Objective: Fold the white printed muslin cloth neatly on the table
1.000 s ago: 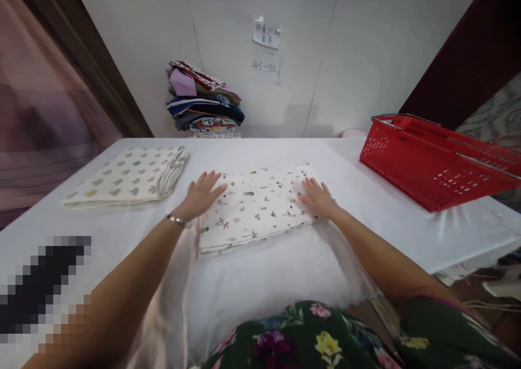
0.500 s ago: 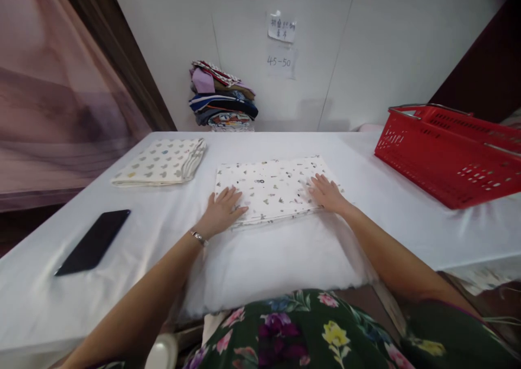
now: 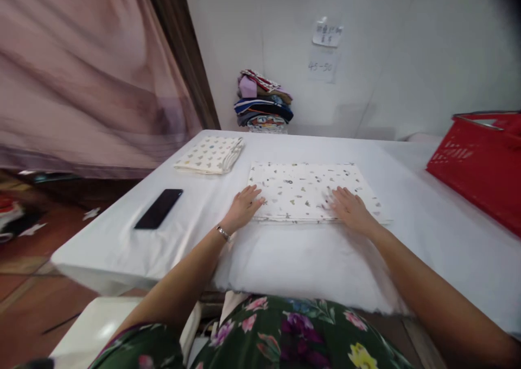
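A folded white cloth (image 3: 301, 187) with small printed figures lies flat on the white-covered table in front of me. My left hand (image 3: 245, 203) rests at its left edge, fingers stretched out and partly on the fabric. On the right part of the same cloth, my right hand (image 3: 350, 209) lies with its fingers extended. Neither hand grips the fabric. Another folded cloth (image 3: 209, 154), cream with a grey pattern, sits to the left, beyond my left hand.
A dark phone (image 3: 159, 208) lies on the table's left side. At the right stands a red basket (image 3: 484, 168). A stack of folded fabrics (image 3: 264, 106) is at the back by the wall. A white stool (image 3: 97, 323) stands at the lower left, below the table (image 3: 411, 195).
The view has turned left, so everything appears further right and the basket is partly cut off. Both hands remain on the printed cloth, which looks straighter along its near edge.
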### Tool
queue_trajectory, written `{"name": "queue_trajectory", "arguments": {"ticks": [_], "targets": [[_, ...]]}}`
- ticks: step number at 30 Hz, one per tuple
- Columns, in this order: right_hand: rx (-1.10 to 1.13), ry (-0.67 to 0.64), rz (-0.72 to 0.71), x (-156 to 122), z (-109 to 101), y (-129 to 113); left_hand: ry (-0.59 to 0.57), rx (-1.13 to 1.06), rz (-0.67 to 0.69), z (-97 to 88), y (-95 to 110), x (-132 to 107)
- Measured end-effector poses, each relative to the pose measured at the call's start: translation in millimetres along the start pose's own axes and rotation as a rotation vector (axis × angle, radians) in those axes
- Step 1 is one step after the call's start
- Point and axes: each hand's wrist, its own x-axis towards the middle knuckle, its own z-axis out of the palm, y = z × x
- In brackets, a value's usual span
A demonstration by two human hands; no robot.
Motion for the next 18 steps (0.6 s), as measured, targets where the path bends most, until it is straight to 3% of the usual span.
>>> {"name": "queue_trajectory", "arguments": {"ticks": [5,11,14,18], "targets": [[0.161,-0.036,-0.296,2.3,6.4,-35.2,0.2,-0.109,-0.039,-10.8,-5.3,-24.7],[0.21,-0.043,-0.572,17.6,16.5,-72.4,0.311,-0.093,-0.012,-8.1,6.4,-57.0],[0.174,-0.037,-0.616,21.9,23.1,-81.5,0.29,-0.021,0.063,-3.3,12.9,-58.4],[0.18,-0.002,-0.601,20.0,33.5,-81.6,0.16,0.098,0.182,2.2,15.7,-49.0]]}}
